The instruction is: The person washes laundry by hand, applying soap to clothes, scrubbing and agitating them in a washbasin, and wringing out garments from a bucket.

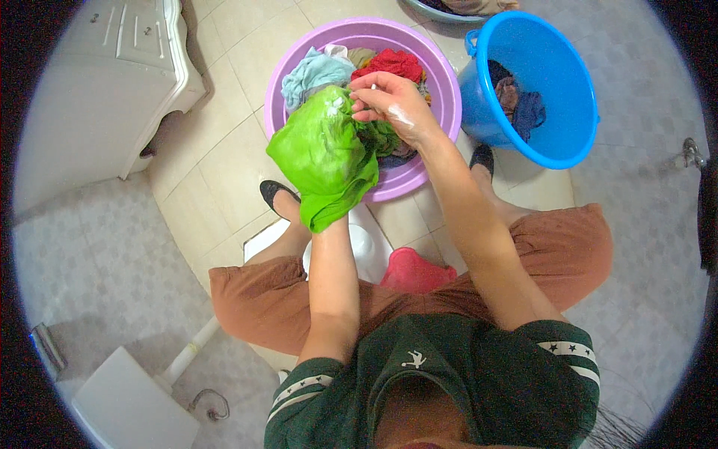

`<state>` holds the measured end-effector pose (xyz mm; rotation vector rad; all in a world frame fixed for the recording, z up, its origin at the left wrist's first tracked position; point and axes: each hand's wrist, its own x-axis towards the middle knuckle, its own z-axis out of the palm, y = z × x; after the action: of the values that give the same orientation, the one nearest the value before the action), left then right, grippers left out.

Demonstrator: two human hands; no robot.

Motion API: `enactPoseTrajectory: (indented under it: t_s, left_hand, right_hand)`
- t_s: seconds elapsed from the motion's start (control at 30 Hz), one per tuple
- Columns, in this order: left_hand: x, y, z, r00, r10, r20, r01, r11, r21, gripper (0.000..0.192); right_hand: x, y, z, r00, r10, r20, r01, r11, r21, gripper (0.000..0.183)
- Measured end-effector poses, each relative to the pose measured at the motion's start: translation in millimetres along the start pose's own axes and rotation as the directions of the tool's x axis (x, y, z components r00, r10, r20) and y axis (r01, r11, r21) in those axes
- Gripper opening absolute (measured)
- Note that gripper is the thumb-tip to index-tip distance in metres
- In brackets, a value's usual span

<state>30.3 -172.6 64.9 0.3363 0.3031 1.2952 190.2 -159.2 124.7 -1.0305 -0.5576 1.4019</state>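
Observation:
A bright green garment (322, 151) is draped over my left hand, which holds it up from inside, over the near side of a purple plastic basin (273, 106). The cloth hides the fingers, and only the wrist and forearm show. White residue, perhaps powder or lather, clings to the garment's upper part. My right hand (392, 106) hovers just right of it with bent fingers; white residue also streaks its wrist. A tiny white bit shows by the thumb and forefinger; whether it is held is unclear. Light-blue cloth (317, 73) and red cloth (395, 64) lie in the basin.
To the right, a tilted blue bucket (566, 84) holds dark clothes (527, 112). Another basin (449, 14) with clothes is cut off at the top. A white squat toilet (370, 247) and a pink plastic vessel (415, 272) lie below. A white cabinet (101, 95) stands left.

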Motion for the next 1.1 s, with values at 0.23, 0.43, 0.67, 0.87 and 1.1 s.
enactPoseTrajectory:
  t_s: [0.23, 0.43, 0.67, 0.87, 1.1]
  left_hand:
    - [-3.5, 2.9, 9.2, 1.0, 0.012, 0.022, -0.012, 1.0, -0.006, 0.071]
    - [-7.3, 3.9, 41.6, 0.998, 0.016, 0.067, -0.016, 1.0, -0.001, 0.073]
    - [-8.0, 8.1, 48.2, 1.0, 0.019, -0.021, -0.02, 0.998, -0.056, 0.06]
    - [-9.1, 8.6, 49.0, 1.0, 0.0, -0.023, -0.001, 0.999, -0.054, 0.057]
    - [-10.8, 11.0, 48.8, 0.999, -0.012, -0.039, 0.011, 0.999, -0.038, 0.054]
  right_hand:
    - [10.7, 3.0, 13.6, 0.956, -0.271, 0.116, 0.266, 0.624, -0.735, 0.019]
    - [14.7, 4.4, 0.1, 0.993, -0.088, 0.075, 0.11, 0.923, -0.369, 0.017]
    - [-0.9, -0.8, 9.5, 0.996, -0.086, 0.021, 0.087, 0.915, -0.394, 0.016]
    - [3.5, 4.9, 7.4, 0.965, -0.256, 0.052, 0.23, 0.736, -0.637, 0.016]
    - [0.8, 8.6, -2.9, 0.997, 0.076, -0.02, -0.077, 0.997, -0.028, 0.013]
